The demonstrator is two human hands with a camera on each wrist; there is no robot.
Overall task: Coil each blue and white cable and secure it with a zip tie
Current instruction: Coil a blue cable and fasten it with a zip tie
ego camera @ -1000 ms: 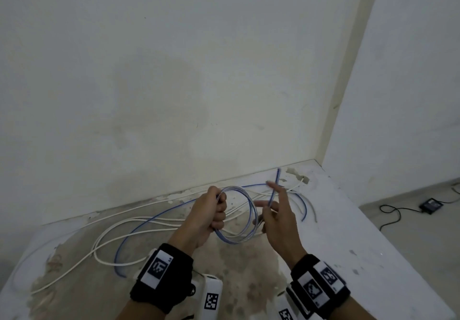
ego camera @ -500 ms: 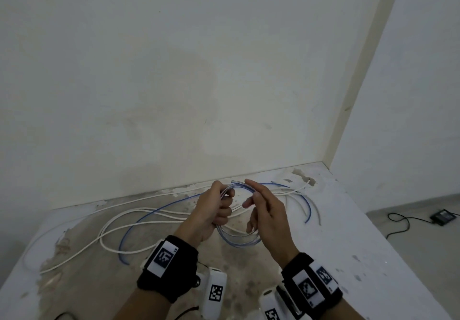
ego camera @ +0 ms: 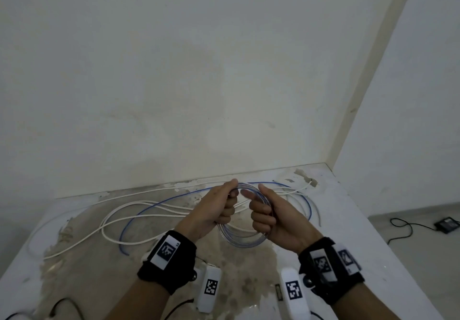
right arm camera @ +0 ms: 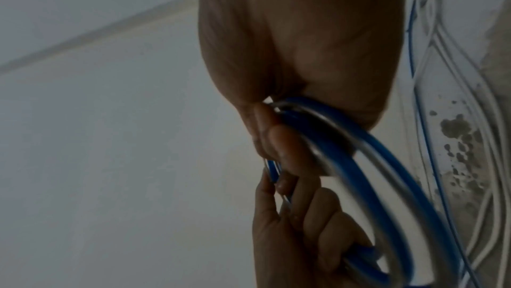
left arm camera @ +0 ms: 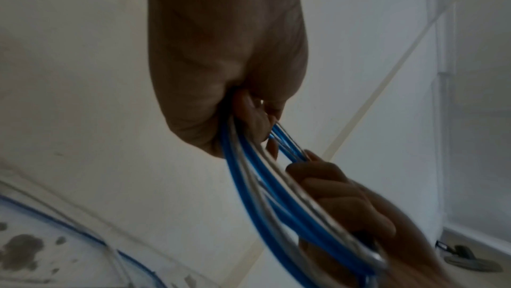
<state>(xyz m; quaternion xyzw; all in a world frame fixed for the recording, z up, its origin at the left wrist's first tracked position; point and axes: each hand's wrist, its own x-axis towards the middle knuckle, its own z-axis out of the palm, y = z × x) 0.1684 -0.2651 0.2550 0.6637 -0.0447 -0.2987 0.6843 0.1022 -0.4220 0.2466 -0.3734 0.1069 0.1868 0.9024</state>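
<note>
Above the stained table [ego camera: 388, 252], the left hand [ego camera: 214, 210] and right hand [ego camera: 276, 222] each grip the blue and white coil [ego camera: 239, 241], fingers curled round its strands; the hands nearly touch. Loose cables [ego camera: 129, 216] lie on the table behind the coil.

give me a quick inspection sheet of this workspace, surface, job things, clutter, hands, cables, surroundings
surface: white tabletop, stained and chipped, set in a wall corner
job's things: blue and white coil held above the table; no zip tie seen
clutter: nothing seen
grippers: left hand and right hand both grip the coil
cables: loose white and blue cables sprawl over the table
surroundings: plain walls; black adapter with cord on the floor
</note>
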